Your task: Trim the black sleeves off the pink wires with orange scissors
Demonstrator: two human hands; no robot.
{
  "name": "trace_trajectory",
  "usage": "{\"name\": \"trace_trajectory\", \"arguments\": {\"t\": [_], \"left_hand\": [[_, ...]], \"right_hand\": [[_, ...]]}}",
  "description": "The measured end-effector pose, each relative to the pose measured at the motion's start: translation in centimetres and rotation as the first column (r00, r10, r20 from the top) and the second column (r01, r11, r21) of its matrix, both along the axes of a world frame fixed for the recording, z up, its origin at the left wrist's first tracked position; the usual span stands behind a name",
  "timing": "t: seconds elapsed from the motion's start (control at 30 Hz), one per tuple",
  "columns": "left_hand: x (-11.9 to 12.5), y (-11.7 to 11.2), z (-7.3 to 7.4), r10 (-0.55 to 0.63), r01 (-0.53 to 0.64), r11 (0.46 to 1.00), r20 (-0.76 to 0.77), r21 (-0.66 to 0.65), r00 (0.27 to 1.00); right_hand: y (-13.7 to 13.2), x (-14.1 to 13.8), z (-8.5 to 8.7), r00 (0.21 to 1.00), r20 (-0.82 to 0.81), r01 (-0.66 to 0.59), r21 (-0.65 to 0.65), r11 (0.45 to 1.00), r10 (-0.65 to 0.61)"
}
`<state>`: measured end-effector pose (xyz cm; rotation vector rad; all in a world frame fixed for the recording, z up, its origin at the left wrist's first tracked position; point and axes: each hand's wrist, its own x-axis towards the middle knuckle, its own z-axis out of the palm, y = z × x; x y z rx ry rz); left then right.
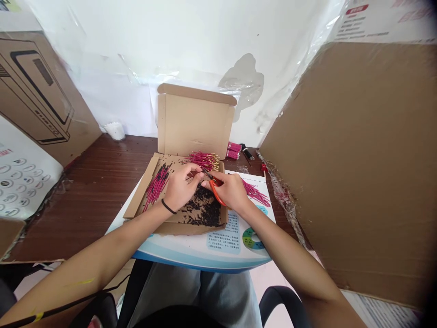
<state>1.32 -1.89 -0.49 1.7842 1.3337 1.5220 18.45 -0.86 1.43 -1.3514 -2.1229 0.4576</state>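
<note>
Fingers (193, 174) of the left hand (180, 186) pinch what seems a pink stick (198, 171) over the cardboard box (135, 206) near the tabletop's (95, 182) front edge, right hand (232, 190) gripping orange scissors (216, 191); best steadied close to the blades.

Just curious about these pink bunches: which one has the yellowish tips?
The pink bunch at the back of the cardboard box, below its raised lid; the left bunch has dark ends instead.

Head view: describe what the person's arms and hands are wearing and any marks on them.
Both arms are bare, no sleeves or gloves in view. The left hand has a thin black band around its wrist; the right hand wears nothing visible. Faint yellow smears mark the left forearm near the elbow.
</note>
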Motion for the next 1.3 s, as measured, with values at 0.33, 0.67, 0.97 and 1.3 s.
{"name": "trace_trajectory", "arguments": {"t": [0.33,0.67,0.97,1.3], "left_hand": [[-0.5,0.1,-0.4,-0.058,0.060,0.997,0.043,-0.057,0.997],[-0.5,-0.1,-0.4,-0.081,0.097,0.989,-0.136,0.115,0.987],[-0.3,-0.2,0.7,-0.310,0.307,0.950,-0.033,-0.060,0.950],[-0.6,0.2,0.7,-0.559,0.660,0.724,0.388,-0.202,0.733]], "right_hand": [[0.2,0.2,-0.3,0.980,0.197,-0.027,0.126,0.992,0.002],[3.0,2.2,-2.0,0.936,0.334,-0.292,0.550,0.782,0.114],[3.7,2.7,-1.7,0.915,0.391,-0.361,0.677,0.642,0.102],[2.7,2.1,-1.5,0.940,0.294,-0.335,0.685,0.647,0.175]]}}
